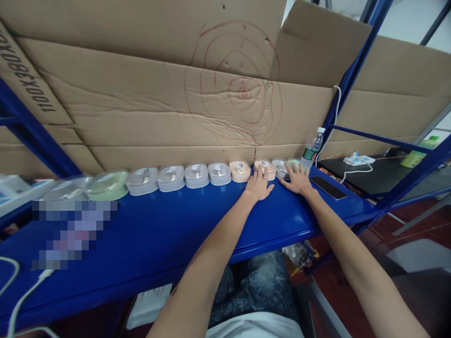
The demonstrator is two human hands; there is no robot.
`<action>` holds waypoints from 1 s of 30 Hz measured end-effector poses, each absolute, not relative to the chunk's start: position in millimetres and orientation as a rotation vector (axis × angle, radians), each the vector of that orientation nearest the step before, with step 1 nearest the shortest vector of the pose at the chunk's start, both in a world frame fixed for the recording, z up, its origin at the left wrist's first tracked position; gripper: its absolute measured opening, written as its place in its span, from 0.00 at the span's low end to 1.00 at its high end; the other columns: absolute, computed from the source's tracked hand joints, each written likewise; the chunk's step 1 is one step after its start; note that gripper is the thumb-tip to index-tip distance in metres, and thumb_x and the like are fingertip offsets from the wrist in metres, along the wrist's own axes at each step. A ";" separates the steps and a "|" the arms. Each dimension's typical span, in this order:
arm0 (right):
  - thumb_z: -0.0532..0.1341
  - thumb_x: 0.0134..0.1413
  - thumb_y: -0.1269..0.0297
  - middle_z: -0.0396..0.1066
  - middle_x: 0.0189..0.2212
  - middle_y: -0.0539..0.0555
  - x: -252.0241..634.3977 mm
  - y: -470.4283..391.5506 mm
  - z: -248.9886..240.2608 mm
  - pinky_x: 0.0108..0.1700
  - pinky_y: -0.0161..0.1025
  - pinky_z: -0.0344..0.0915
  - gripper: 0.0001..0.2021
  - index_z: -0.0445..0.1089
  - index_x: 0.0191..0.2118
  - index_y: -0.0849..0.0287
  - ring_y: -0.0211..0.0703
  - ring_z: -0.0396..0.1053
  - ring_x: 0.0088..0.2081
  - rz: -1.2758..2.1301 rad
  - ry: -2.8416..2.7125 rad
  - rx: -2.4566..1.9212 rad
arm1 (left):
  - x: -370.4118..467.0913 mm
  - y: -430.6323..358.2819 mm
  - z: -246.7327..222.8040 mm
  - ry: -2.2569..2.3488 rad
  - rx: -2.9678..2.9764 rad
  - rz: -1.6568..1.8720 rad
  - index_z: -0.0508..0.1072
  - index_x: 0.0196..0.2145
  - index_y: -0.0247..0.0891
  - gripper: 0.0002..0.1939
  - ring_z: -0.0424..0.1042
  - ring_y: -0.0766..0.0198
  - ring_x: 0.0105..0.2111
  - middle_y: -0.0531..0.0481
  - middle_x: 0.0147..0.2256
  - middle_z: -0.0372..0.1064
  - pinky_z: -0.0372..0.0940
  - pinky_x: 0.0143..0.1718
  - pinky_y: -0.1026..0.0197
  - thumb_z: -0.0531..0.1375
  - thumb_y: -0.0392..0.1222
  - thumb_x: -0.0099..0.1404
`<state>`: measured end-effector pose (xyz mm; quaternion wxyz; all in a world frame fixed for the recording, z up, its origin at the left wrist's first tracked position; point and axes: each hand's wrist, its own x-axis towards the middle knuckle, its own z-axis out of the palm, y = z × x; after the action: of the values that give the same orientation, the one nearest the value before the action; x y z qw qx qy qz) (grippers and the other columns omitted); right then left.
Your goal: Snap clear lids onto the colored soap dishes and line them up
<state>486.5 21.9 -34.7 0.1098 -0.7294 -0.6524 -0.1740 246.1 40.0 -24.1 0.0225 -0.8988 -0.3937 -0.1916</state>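
Along the back of the blue shelf stands a row of several lidded boxes with clear tops. My left hand (259, 184) rests with spread fingers on the front of a peach box (270, 171); nothing is gripped. To its right, my right hand (298, 179) lies with fingers apart over a grey box (279, 167) and a pale green box (292, 164), which it partly hides. Just left of my left hand sits another peach box (240, 172). Grey boxes (197, 176) continue leftward to a green box (107, 186).
A water bottle (311, 151) stands beside my right hand, with a black phone (328, 188) in front of it. Cardboard (148, 103) with red rings rises behind the row. A blue post (355, 70) is at the right. A white cable (26, 295) lies at the left.
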 end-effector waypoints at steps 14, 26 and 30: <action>0.46 0.70 0.38 0.39 0.80 0.71 475.1 13.3 -40.1 0.74 0.73 0.42 0.46 0.35 0.81 0.65 0.77 0.37 0.79 -0.510 -1.947 -2.111 | 233.6 38.4 -21.9 -1.138 -2.815 -0.635 0.41 0.77 0.22 0.45 0.59 0.30 0.71 0.16 0.76 0.29 0.58 0.68 0.39 0.57 0.52 0.78; 0.50 0.72 0.46 0.33 0.81 0.67 404.8 -3.7 -19.6 0.77 0.67 0.39 0.43 0.34 0.81 0.64 0.68 0.34 0.80 -0.574 -2.173 -1.653 | 111.6 3.2 29.5 -0.722 -2.853 -0.676 0.76 0.52 0.34 0.15 0.72 0.46 0.57 0.35 0.52 0.74 0.65 0.63 0.47 0.54 0.45 0.79; 0.53 0.71 0.46 0.36 0.80 0.67 352.0 3.2 -13.1 0.78 0.65 0.39 0.43 0.39 0.80 0.65 0.68 0.33 0.80 -0.520 -2.322 -1.481 | 62.0 2.8 34.3 -0.973 -2.821 -0.673 0.76 0.39 0.38 0.16 0.75 0.51 0.43 0.41 0.41 0.75 0.70 0.50 0.49 0.51 0.44 0.79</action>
<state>352.0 3.2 -13.1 0.1687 -0.5209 -0.8165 -0.1829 62.0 2.8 34.3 0.0411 -0.9214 -0.3178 -0.2199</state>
